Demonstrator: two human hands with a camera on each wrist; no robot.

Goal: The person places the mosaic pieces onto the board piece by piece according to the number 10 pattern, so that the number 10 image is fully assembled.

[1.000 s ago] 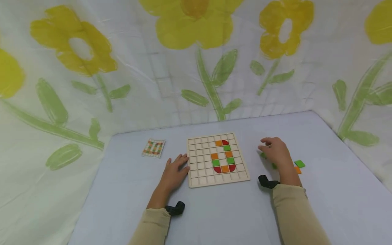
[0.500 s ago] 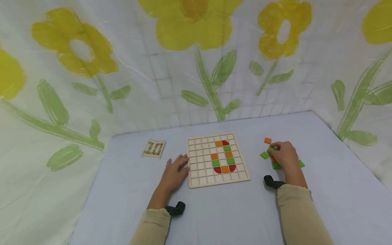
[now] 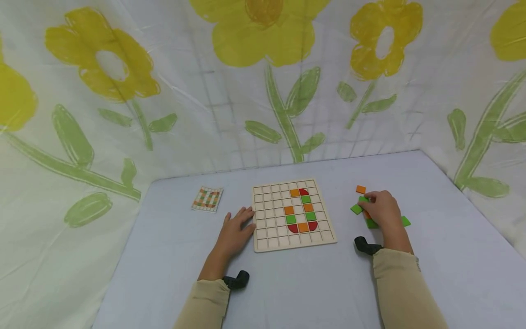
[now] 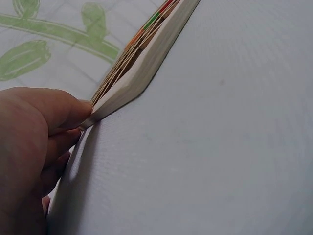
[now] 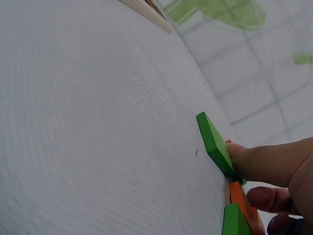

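A pale wooden grid board [image 3: 265,242] lies flat, with orange, green and red pieces in some squares. My left hand [image 3: 233,235] rests along its left side, fingers loosely spread; in the left wrist view the thumb [image 4: 63,107] touches the board's edge [image 4: 134,85]. Right of the board, my right hand [image 3: 383,210] bends over loose tiles, thumb and forefinger pinching a green tile [image 3: 363,199] low at the pile. Another green tile [image 3: 356,209] lies beside the thumb; in the right wrist view that thumb [image 5: 266,161] partly hides the tiles behind it.
A small patterned card [image 3: 207,199] lies left of the board. An orange tile [image 3: 360,189] sits behind the pile, and a green one [image 3: 405,221] shows right of my right wrist. A flower-printed cloth [image 3: 185,137] hangs behind the table.
My right hand has moved slightly right and down over the pile, uncovering the orange tile behind, and its fingers have come down on a green tile. My left hand keeps its place.
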